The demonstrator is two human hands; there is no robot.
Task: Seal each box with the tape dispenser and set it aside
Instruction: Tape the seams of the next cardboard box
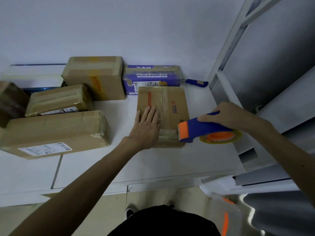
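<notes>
The left hand (146,126) presses flat, fingers straight, on the cardboard box (172,103). The right hand (221,114) grips the tape dispenser (201,128). Best to hold firm and pull it straight

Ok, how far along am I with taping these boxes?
Looks done: the long box at left and its neighbours already carry tape. In hand: your left hand presses the flat box while your right hand holds the tape dispenser at its near corner. Left: finish that strip and set this box aside.
</notes>
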